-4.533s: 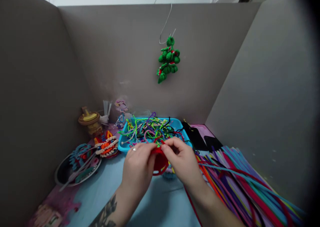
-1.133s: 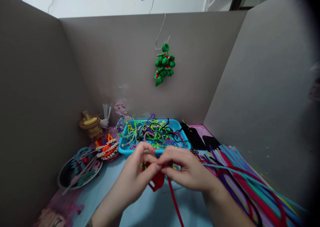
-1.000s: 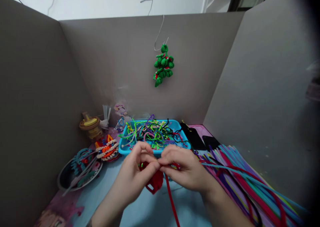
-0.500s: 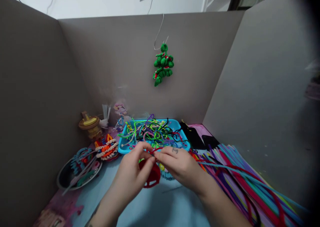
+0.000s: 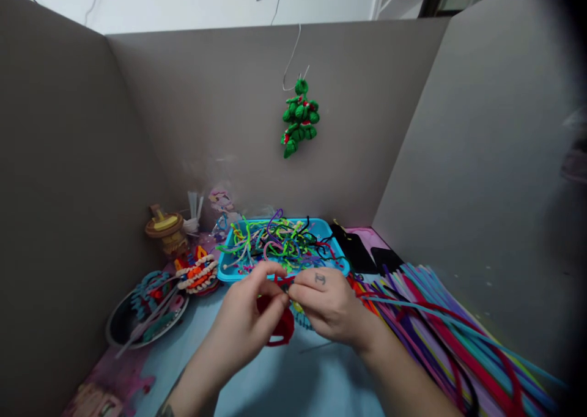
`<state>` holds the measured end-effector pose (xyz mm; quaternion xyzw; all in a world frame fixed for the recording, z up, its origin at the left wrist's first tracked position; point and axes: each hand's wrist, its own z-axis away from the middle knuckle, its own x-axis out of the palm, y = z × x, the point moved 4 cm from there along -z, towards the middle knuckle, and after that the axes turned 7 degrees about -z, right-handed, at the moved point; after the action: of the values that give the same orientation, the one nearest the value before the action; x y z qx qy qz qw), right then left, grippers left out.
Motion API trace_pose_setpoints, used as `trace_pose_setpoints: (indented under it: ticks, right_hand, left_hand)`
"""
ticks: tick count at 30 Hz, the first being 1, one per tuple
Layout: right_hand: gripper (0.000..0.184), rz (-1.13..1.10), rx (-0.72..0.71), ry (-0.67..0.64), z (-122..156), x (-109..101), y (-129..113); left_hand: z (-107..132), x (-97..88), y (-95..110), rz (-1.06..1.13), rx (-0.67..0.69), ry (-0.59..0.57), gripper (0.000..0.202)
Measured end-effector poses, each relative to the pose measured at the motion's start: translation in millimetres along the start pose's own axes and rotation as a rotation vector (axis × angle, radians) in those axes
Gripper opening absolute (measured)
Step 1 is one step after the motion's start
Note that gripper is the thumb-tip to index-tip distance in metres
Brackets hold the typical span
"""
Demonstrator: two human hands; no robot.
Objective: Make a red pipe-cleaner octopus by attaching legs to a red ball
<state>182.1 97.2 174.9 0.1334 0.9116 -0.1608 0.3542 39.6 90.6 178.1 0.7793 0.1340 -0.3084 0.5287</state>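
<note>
Grey cardboard walls (image 5: 220,117) box in a pale blue table (image 5: 284,380), and a green pipe-cleaner figure (image 5: 299,118) hangs from a wire on the back wall. A broad fan of straight pipe cleaners (image 5: 449,337) in many colours lies along the right side, a blue tray (image 5: 224,271) of bent offcuts sits at the back, and a dish (image 5: 121,325) of finished bits and an orange-and-white piece (image 5: 197,273) lie to the left. In front of the tray, just above the table, both hands meet over a small red pipe-cleaner form (image 5: 277,325). The left hand (image 5: 245,325) is curled around it, thumb and fingers closed on its upper edge; the right hand (image 5: 328,304) pinches a thin red strand at the same spot, its fingertips touching the left's. To my eye this is a winding step: it would go best with the left hand holding the form steady while the right keeps the strand taut and lays each turn snug against the last.
</note>
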Motion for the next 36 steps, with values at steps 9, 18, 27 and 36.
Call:
trace_pose_setpoints:
  ticks: [9, 18, 27, 36]
  right_hand:
    - [0.020, -0.072, -0.009, 0.200, 1.7, -8.2, -8.0]
    - [0.016, -0.033, -0.042, 0.297, 4.9, -7.7, -7.9]
    - [0.026, -0.025, -0.051, 0.363, 8.2, 2.8, -9.2]
    - [0.017, -0.074, 0.068, 0.269, 3.3, 10.0, -8.3]
  left_hand:
    - [4.1, -5.5, 5.0, 0.184, -0.064, 0.007, 0.018]
    - [-2.0, 0.1, 0.5, 0.519, -0.212, -0.054, 0.023]
    - [-5.3, 2.0, 2.7, 0.476, -0.135, -0.040, 0.013]
    - [2.3, -3.1, 6.0, 0.045, 0.085, 0.076, 0.008]
